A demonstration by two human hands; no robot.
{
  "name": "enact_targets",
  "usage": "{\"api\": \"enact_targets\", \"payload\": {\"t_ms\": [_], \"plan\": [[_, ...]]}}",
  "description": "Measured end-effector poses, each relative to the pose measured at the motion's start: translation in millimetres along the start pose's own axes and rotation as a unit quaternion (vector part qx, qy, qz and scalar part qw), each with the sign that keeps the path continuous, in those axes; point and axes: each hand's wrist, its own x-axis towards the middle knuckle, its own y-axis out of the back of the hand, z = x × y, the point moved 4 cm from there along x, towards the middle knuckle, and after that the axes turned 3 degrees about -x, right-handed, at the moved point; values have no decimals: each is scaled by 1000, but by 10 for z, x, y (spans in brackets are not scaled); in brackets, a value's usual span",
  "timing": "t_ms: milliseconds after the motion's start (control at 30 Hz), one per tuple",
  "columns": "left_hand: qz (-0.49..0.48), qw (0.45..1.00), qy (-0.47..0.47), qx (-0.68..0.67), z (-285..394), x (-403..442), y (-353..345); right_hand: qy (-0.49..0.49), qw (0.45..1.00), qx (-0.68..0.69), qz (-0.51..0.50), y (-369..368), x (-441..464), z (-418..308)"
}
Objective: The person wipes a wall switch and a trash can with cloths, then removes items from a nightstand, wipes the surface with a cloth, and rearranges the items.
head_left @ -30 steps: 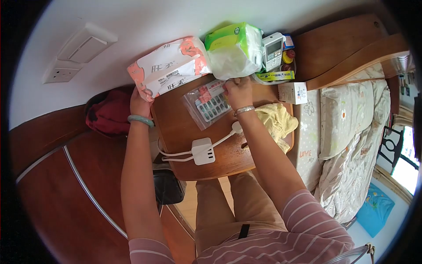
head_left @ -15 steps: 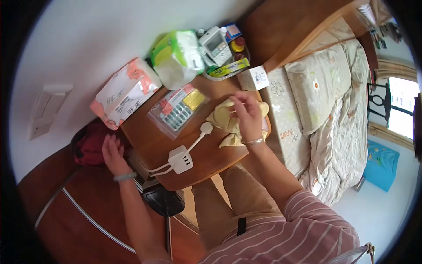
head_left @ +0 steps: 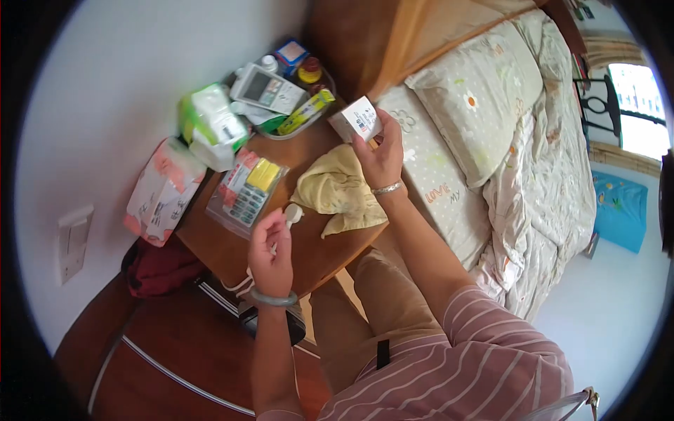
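**R hand's got the wht box, L hand half open**

Ok so on my head cam, L to R: pink/wht tissue pack (head_left: pixel 165 189), then green/wht pack (head_left: pixel 213 126), then clear bag (head_left: pixel 246 193) w/ pills + a yellow block. My L hand (head_left: pixel 272 245) is half open, fingers loosely curled, nothing gripped afaict, right by the wht plug (head_left: pixel 293 214); can't tell if touching. Tray (head_left: pixel 300 132) w/ wht device (head_left: pixel 268 90) is up back. Yellow cloth (head_left: pixel 340 189) next. Wht box (head_left: pixel 358 121) is at tbl's R edge, pinched btwn thumb + fingers of my R hand (head_left: pixel 382 149).
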Motion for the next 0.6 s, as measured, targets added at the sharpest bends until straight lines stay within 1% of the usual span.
{"api": "enact_targets", "payload": {"t_ms": [33,133,167,200,233,267,300,333,400,500,600], "plan": [[-24,1000,-8,-1,35,16,-107,15,1000,8,3,127,-11,-34],[-55,993,-42,97,85,22,-272,-74,987,139,-36,493,-101,-99],[-53,993,-44,96,64,7,-310,-62,986,151,-46,604,-166,-118],[-50,988,-57,134,74,-17,-323,-33,993,106,-51,713,-243,-88],[-50,982,-72,169,85,-42,-331,-30,991,107,-74,812,-375,-90],[-86,972,-83,200,109,-97,-525,-51,992,89,-78,1116,-574,-35],[-106,968,-71,218,207,-132,-622,-65,993,42,-91,1280,-705,26],[-117,970,-66,204,163,-161,-669,-106,990,29,-83,1412,-866,109],[-140,967,-41,211,116,-197,-741,-167,983,44,-68,1690,-1194,319],[-153,969,-1,192,38,-206,-768,-256,967,-14,-5,2110,-1714,715],[-175,962,17,209,15,-152,-766,-370,920,18,128,2484,-2085,1023]]}}
